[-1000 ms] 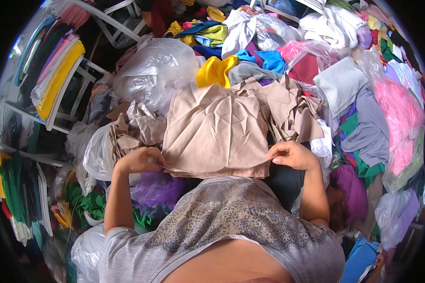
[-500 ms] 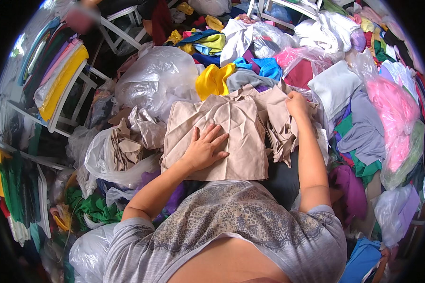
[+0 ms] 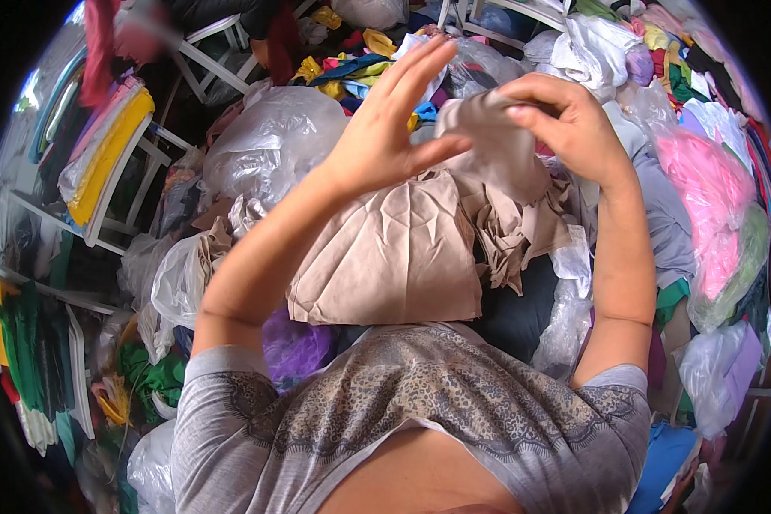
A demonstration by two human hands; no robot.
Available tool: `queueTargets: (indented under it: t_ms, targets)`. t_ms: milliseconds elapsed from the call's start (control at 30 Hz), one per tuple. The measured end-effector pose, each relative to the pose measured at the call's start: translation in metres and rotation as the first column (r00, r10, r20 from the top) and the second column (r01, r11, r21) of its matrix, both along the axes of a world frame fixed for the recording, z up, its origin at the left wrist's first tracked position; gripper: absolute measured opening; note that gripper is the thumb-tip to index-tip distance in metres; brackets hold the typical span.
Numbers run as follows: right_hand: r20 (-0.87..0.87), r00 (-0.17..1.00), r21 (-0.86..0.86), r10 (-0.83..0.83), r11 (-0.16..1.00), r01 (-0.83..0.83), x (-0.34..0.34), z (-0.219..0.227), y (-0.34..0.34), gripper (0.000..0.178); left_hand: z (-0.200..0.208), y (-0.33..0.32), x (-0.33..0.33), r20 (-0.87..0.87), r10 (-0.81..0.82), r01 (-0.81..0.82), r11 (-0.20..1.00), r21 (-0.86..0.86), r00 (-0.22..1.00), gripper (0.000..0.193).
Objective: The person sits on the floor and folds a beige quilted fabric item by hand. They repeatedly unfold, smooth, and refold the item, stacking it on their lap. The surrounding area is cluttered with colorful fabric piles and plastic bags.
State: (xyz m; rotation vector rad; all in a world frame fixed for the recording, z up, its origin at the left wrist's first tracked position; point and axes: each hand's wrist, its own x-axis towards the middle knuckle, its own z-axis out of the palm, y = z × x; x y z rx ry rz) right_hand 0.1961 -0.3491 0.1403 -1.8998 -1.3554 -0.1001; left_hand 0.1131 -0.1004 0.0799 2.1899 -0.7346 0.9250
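A creased beige cloth (image 3: 385,257) lies across my lap. Above its far edge my left hand (image 3: 396,124) is raised with fingers stretched apart, holding nothing. To its right, my right hand (image 3: 570,128) pinches a beige fabric piece (image 3: 493,141) by its upper edge and holds it up in the air. That piece is blurred by motion and hangs down between the two hands. Beneath it, several crumpled beige fabric pieces (image 3: 522,227) lie bunched against the right side of the large cloth.
Clear plastic bags (image 3: 274,137) and heaps of coloured cloth surround me. A pink bundle in plastic (image 3: 702,188) stands at the right. White stools at the left carry folded cloth, one a yellow stack (image 3: 111,163). Another person in dark clothes (image 3: 253,17) is at the far left.
My left hand has lifted off the beige cloth. My right hand has risen from the bunched pieces, taking one fabric piece up. A red cloth now hangs at the upper left.
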Motion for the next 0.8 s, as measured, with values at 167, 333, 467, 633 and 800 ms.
queueTargets:
  t_ms: [167, 333, 467, 633, 800]
  targets:
    - [0.106, 0.990, -0.117, 0.089, 0.990, -0.077, -0.029, 0.042, 0.007, 0.017, 0.052, 0.004, 0.011, -0.461, -0.260, 0.296, 0.955, 0.007, 0.849, 0.037]
    - [0.052, 0.997, -0.087, -0.060, 0.994, 0.064, -0.010, 0.030, 0.003, 0.019, 0.032, 0.058, 0.012, -0.764, -0.382, 0.391, 0.902, -0.184, 0.520, 0.022]
    - [0.124, 0.973, -0.070, -0.192, 0.977, 0.202, 0.013, 0.012, 0.006, 0.019, 0.027, 0.105, 0.018, -0.763, 0.048, 0.048, 0.994, 0.103, 0.644, 0.026]
    - [0.236, 0.921, 0.085, -0.310, 0.951, 0.298, 0.020, 0.005, 0.015, 0.019, 0.054, 0.136, -0.004, -0.496, 0.200, -0.191, 0.979, 0.070, 0.845, 0.018]
    - [0.338, 0.882, 0.204, -0.328, 0.941, 0.271, -0.008, -0.013, 0.001, 0.020, 0.051, 0.131, -0.064, -0.312, 0.374, -0.336, 0.926, 0.170, 0.873, 0.014]
